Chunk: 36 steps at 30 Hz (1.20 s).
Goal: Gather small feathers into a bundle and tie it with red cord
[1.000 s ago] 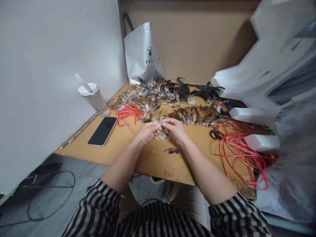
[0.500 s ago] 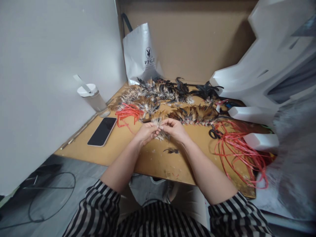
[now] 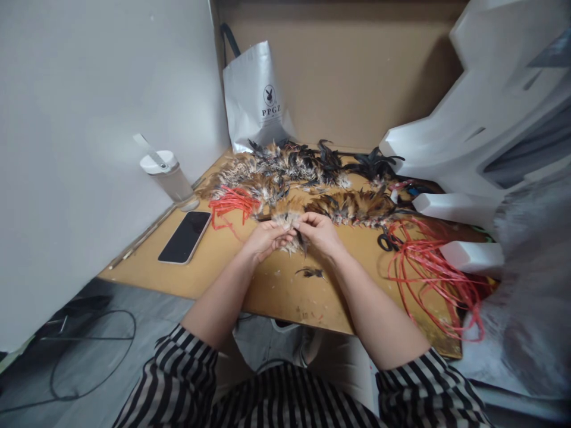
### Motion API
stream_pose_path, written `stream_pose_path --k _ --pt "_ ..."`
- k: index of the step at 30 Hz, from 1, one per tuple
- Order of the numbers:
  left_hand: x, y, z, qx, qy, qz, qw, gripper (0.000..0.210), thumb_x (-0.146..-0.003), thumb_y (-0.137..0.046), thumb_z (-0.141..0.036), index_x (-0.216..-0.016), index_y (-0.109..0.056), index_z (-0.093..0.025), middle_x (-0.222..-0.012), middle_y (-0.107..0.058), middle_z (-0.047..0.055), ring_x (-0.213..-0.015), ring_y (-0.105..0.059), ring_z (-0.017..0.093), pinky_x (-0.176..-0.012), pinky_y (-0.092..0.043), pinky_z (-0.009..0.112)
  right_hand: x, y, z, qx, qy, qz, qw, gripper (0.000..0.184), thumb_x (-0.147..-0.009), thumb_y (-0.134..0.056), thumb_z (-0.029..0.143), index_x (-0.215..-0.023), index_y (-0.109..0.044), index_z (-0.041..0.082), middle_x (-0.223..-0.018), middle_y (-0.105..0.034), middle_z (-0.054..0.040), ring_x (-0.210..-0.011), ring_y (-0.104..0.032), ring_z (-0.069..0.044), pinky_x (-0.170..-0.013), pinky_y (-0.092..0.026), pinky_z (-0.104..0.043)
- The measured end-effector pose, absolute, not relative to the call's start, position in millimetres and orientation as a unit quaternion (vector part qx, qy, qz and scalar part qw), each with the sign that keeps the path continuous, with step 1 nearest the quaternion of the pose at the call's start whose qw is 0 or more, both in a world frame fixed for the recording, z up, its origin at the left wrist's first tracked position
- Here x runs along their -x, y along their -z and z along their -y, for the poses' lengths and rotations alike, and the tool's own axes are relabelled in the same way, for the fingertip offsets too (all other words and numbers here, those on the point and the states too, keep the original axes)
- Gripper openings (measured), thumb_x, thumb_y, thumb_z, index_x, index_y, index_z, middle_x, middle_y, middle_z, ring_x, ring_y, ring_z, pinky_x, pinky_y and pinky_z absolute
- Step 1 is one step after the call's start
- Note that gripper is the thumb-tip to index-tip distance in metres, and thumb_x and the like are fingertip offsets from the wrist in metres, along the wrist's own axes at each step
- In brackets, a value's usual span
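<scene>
My left hand [image 3: 269, 239] and my right hand [image 3: 319, 233] meet over the table's front middle, fingertips pinched. Between them is a small bunch of tan feathers [image 3: 286, 210], fanned upward, with paler ends showing below the fingers. Both hands are closed on this bunch; the exact grip is partly hidden behind the fingers. Just beyond my right hand lies a row of brown feather bunches [image 3: 352, 206]. A longer heap of mottled feathers [image 3: 285, 163] spreads behind. One small dark feather tuft [image 3: 310, 272] rests on the table below the hands.
A phone [image 3: 184, 237] and a lidded cup [image 3: 167, 175] stand to the left. Red plastic strips [image 3: 234, 202] lie near the phone, and more red strips [image 3: 428, 267] beside black-handled scissors [image 3: 387, 239] at right. A silver bag [image 3: 254, 98] leans behind. White foam-like pieces [image 3: 473, 257] jut in from the right.
My right hand has shifted slightly right, apart from the left fingertips. More of the tan feather bunch now shows between the hands.
</scene>
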<state>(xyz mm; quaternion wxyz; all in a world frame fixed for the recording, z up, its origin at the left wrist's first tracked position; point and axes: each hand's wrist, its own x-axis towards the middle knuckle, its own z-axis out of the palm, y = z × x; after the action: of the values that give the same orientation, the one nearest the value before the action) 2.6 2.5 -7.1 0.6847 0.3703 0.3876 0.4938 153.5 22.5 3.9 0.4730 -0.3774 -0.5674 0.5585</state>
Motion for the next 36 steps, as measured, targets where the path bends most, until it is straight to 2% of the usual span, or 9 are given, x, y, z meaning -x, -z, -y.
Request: stream_pose_path --k 8,15,21,28,33,36 --pt "-5 7 -2 -0.379 -0.497 -0.391 0.675 0.018 -0.066 -0.071 -0.021 -0.072 -0.065 -0.006 -0.065 -0.064 0.007 -0.051 -0.056 0.006 -0.047 -0.043 0.013 -148 1 -23 0.383 -0.569 0.527 0.502 0.021 -0.058 -0.071 0.033 -0.064 -0.059 0.016 -0.058 -0.057 0.0022 -0.051 -0.046 -0.008 -0.05 -0.035 -0.021" --pt "-9 5 0 -0.388 -0.51 -0.416 0.646 0.021 -0.062 -0.073 -0.025 -0.068 -0.064 -0.007 -0.059 -0.062 0.005 -0.047 -0.053 0.005 -0.046 -0.041 0.015 -144 1 -22 0.383 -0.584 0.503 0.51 0.025 -0.056 -0.072 0.036 -0.061 -0.056 0.017 -0.05 -0.052 0.0046 -0.045 -0.042 -0.007 -0.046 -0.032 -0.021" --pt "-11 2 2 -0.447 -0.517 -0.438 0.584 0.02 -0.065 -0.07 -0.028 -0.066 -0.066 -0.008 -0.055 -0.061 0.005 -0.045 -0.052 0.008 -0.047 -0.042 0.02 -151 -4 -23 0.37 -0.582 0.531 0.492 0.023 -0.056 -0.073 0.033 -0.067 -0.062 0.016 -0.06 -0.06 0.0014 -0.051 -0.048 -0.009 -0.052 -0.037 -0.023" --pt "-10 5 2 -0.479 -0.469 -0.435 0.6 0.025 -0.066 -0.069 -0.031 -0.075 -0.068 -0.008 -0.062 -0.066 0.009 -0.048 -0.058 0.011 -0.049 -0.044 0.022 -160 -4 -26 0.392 -0.529 0.597 0.459 0.019 -0.061 -0.069 0.032 -0.06 -0.062 0.015 -0.056 -0.058 0.0011 -0.053 -0.049 -0.01 -0.055 -0.038 -0.024" --pt "-10 2 5 -0.504 -0.426 -0.414 0.627 0.029 -0.065 -0.069 -0.034 -0.076 -0.068 -0.008 -0.078 -0.069 0.013 -0.055 -0.061 0.012 -0.049 -0.045 0.02 -164 -8 -25 0.361 -0.564 0.6 0.438 0.018 -0.061 -0.069 0.031 -0.058 -0.06 0.016 -0.051 -0.055 0.0033 -0.049 -0.046 -0.008 -0.052 -0.035 -0.023" --pt "-10 0 6 -0.514 -0.416 -0.409 0.629 0.029 -0.065 -0.069 -0.034 -0.074 -0.068 -0.007 -0.078 -0.069 0.013 -0.054 -0.061 0.012 -0.048 -0.045 0.02 -166 -10 -24 0.359 -0.582 0.599 0.417 0.019 -0.061 -0.069 0.032 -0.058 -0.06 0.015 -0.051 -0.055 0.0031 -0.048 -0.046 -0.008 -0.051 -0.035 -0.022"
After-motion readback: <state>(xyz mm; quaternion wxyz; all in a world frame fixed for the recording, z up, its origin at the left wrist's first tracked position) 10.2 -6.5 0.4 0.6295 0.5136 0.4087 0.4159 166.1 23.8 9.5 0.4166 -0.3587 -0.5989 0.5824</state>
